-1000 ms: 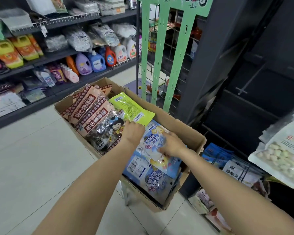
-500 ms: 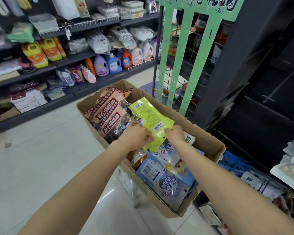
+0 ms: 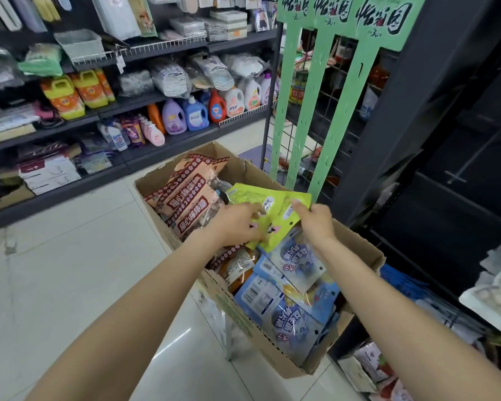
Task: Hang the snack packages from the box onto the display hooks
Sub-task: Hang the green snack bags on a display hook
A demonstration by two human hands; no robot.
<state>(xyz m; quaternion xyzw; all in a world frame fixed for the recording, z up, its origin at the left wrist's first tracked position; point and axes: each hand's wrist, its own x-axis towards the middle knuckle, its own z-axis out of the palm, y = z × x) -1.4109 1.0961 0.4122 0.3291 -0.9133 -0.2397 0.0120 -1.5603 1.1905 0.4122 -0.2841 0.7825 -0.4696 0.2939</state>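
Left hand (image 3: pixel 237 224) grip: fingers curled on the near edge of the green packages (image 3: pixel 272 215), above the cardboard box (image 3: pixel 359 250). Right hand (image 3: pixel 315 218) grip: pinching their far-right corner. Brown-patterned packs (image 3: pixel 185 198) left of the grip, blue packs (image 3: pixel 295 299) below it. Green hanging strips (image 3: pixel 307 111) beyond, upright, no packages seen on them.
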